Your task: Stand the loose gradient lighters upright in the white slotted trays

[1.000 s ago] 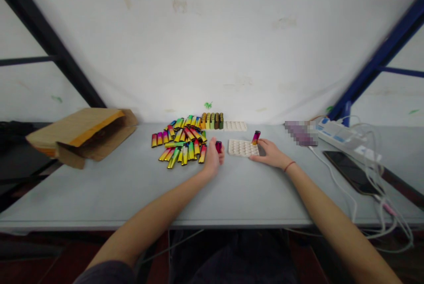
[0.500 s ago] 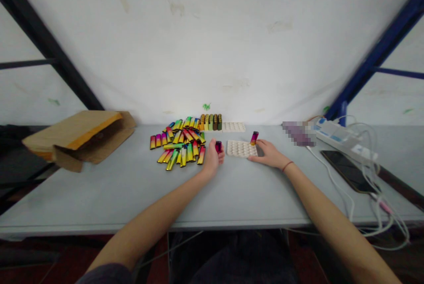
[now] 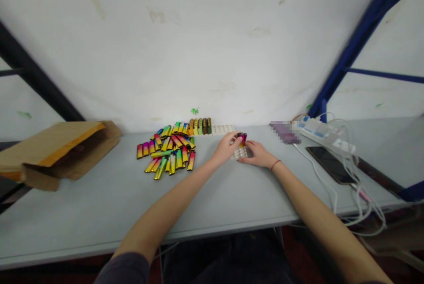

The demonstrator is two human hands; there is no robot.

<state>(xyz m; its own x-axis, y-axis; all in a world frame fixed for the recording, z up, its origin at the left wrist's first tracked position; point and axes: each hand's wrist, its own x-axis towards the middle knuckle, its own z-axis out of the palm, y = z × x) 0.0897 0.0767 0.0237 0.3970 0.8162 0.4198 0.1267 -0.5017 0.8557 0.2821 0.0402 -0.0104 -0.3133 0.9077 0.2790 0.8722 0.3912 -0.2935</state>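
Observation:
My left hand (image 3: 228,145) pinches a magenta and gold lighter (image 3: 239,136) upright over the near white cell tray (image 3: 239,154). Right beside it, another lighter (image 3: 245,137) stands upright at the tray's far right corner. My right hand (image 3: 260,155) grips the tray's right side between thumb and fingers. Left of my hands lies a loose pile of shiny multicoloured lighters (image 3: 172,160). Several rows of upright lighters (image 3: 200,126) stand by the wall, at the left end of a second white tray (image 3: 223,130). The fingers hide part of the near tray.
An opened brown cardboard package (image 3: 59,147) lies on the table's left side. On the right are a black phone (image 3: 329,164), a power strip (image 3: 323,131) and tangled white cables (image 3: 367,209). A white wall (image 3: 212,54) rises behind the table.
My left hand has moved right from beside the pile to the near tray, bringing its lighter next to the standing one. My right hand keeps its hold on the tray. The camera view has shifted.

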